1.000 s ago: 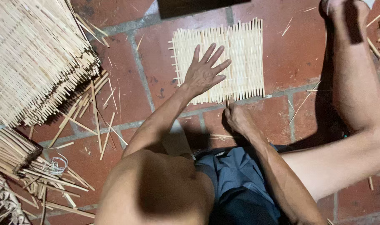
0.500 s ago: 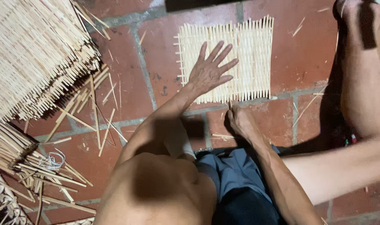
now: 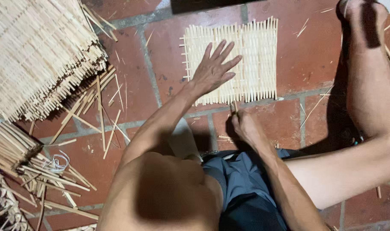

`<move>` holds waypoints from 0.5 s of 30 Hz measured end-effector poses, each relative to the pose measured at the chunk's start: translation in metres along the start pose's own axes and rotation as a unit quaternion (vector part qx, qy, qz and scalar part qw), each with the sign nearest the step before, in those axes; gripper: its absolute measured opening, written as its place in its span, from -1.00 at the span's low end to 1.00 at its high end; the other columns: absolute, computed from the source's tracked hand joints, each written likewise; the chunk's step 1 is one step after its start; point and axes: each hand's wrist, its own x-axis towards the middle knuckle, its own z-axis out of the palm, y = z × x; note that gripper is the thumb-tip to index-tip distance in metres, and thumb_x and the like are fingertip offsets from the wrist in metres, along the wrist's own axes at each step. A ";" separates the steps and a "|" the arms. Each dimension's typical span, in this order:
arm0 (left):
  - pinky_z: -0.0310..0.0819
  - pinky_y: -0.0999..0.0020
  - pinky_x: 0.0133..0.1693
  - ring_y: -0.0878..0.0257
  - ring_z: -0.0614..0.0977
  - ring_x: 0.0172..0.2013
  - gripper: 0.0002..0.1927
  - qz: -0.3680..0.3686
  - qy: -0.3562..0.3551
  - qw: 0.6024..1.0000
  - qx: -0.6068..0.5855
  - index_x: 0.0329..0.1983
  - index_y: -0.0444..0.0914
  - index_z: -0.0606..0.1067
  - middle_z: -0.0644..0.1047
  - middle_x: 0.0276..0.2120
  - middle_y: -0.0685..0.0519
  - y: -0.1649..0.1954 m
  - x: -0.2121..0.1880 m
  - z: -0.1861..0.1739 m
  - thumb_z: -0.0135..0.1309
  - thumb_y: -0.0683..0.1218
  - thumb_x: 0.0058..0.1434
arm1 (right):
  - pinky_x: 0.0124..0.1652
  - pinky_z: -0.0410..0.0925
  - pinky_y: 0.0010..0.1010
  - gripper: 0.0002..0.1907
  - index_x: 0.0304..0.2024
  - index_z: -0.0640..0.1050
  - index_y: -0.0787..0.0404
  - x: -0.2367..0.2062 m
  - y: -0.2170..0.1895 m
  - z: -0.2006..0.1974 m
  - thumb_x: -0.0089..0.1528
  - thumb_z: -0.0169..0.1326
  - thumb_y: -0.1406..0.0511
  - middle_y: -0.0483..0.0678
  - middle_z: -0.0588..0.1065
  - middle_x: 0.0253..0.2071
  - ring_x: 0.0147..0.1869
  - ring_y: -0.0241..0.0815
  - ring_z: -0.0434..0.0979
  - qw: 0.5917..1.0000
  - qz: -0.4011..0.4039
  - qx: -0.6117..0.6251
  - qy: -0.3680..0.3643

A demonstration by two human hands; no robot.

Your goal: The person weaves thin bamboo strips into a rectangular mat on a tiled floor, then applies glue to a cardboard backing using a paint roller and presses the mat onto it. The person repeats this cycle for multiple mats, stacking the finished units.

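Observation:
A small square mat woven from thin bamboo strips (image 3: 257, 55) lies flat on the red brick floor. My left hand (image 3: 213, 70) rests palm down on the mat's left half, fingers spread. My right hand (image 3: 244, 126) sits just below the mat's near edge, fingers pinched on a thin bamboo strip (image 3: 235, 107) whose tip meets that edge. My bare knee and thigh fill the lower middle of the view, and my right leg stretches along the right side.
A tall stack of woven mats (image 3: 36, 51) fills the upper left. Loose bamboo strips (image 3: 103, 107) lie scattered beside it, and a bundle of strips (image 3: 8, 145) lies at the left edge. My foot (image 3: 360, 10) is at the top right.
The view has shifted slightly. My left hand stays pressed on the mat. My right hand has edged up toward the mat's near edge with the strip.

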 end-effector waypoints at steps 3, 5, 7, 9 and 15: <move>-0.41 -0.24 0.47 0.01 -0.12 0.55 -0.29 -0.008 -0.031 0.999 0.025 0.53 0.11 0.20 -0.04 0.57 0.00 -0.012 -0.010 -0.008 -0.01 0.32 0.36 | -0.36 0.39 0.09 -0.66 -0.29 0.56 0.34 0.006 -0.019 0.024 0.35 -0.08 0.20 0.35 0.52 -0.46 -0.41 0.35 0.56 1.000 -0.021 -0.001 0.020; -0.43 -0.26 0.45 0.01 -0.12 0.54 -0.28 -0.011 -0.047 0.998 0.044 0.52 0.10 0.20 -0.04 0.56 0.00 -0.017 -0.017 -0.013 -0.03 0.36 0.34 | -0.31 0.40 0.11 -0.67 -0.31 0.57 0.36 0.014 -0.027 0.036 0.33 -0.03 0.20 0.38 0.51 -0.45 -0.37 0.39 0.55 0.997 -0.060 -0.016 0.046; -0.44 -0.25 0.45 0.01 -0.11 0.52 -0.26 0.001 -0.033 0.999 0.042 0.53 0.11 0.19 -0.04 0.55 -0.01 -0.020 -0.018 -0.016 -0.07 0.39 0.34 | -0.29 0.38 0.16 -0.67 -0.31 0.57 0.36 0.022 -0.031 0.043 0.32 0.00 0.19 0.39 0.51 -0.44 -0.34 0.43 0.53 0.994 -0.086 -0.037 0.053; -0.45 -0.23 0.47 0.04 -0.11 0.53 -0.27 -0.006 -0.037 0.999 0.039 0.53 0.13 0.19 -0.04 0.56 0.02 -0.021 -0.019 -0.016 -0.10 0.41 0.35 | -0.28 0.41 0.11 -0.66 -0.30 0.55 0.35 0.026 -0.030 0.045 0.35 -0.05 0.19 0.38 0.51 -0.46 -0.35 0.37 0.57 0.999 -0.034 -0.030 0.023; -0.45 -0.25 0.46 0.05 -0.13 0.53 -0.26 -0.009 -0.046 0.998 0.051 0.54 0.14 0.16 -0.05 0.56 0.04 -0.023 -0.019 -0.008 -0.13 0.42 0.35 | -0.30 0.38 0.14 -0.68 -0.29 0.52 0.37 0.030 -0.028 0.043 0.34 -0.06 0.21 0.40 0.49 -0.45 -0.33 0.41 0.55 0.999 -0.026 -0.009 0.026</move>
